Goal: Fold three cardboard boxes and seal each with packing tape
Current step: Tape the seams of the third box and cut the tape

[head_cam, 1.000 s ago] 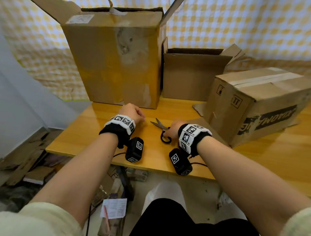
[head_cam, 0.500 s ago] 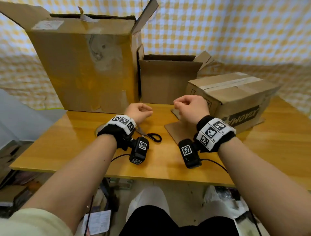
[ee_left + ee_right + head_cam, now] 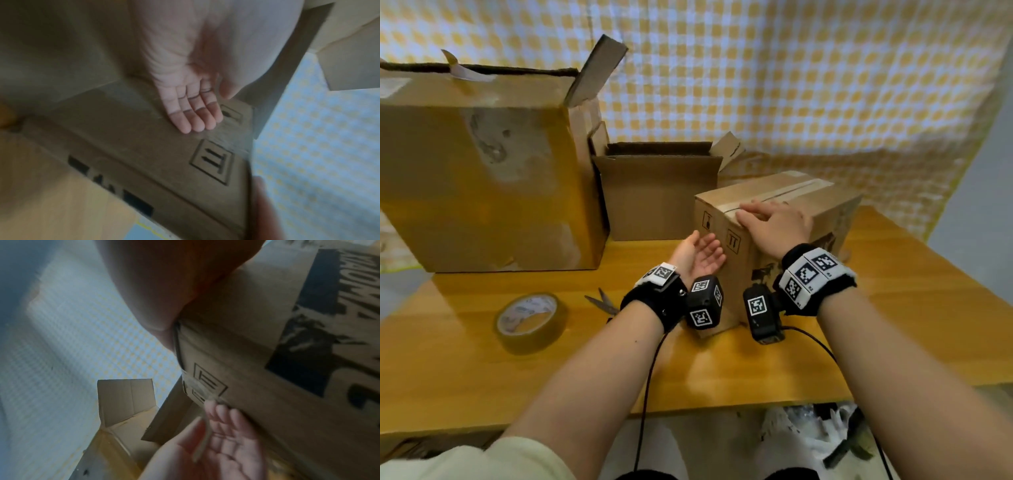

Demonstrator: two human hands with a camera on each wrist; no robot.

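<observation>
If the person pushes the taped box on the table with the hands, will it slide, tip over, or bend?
The taped box would probably slide rather than tip: it sits broad and flat on the smooth wooden table. It likely stays stiff, since tape closes its top seam. The right hand pressing flat on top leaves no visible dent. Its weight cannot be judged.

Far left on the bench [image 3: 893, 308]: tall open box [image 3: 482, 192]. Just right of it, further back: smaller open box [image 3: 657, 198]. Front right of that: sealed box [image 3: 784, 202], right hand [image 3: 774, 226] flat on top, left hand [image 3: 698, 255] against its near-left face. Front left: tape roll [image 3: 530, 320], well apart from the boxes. Between roll and left wrist: scissors [image 3: 602, 301], partly hidden.
</observation>
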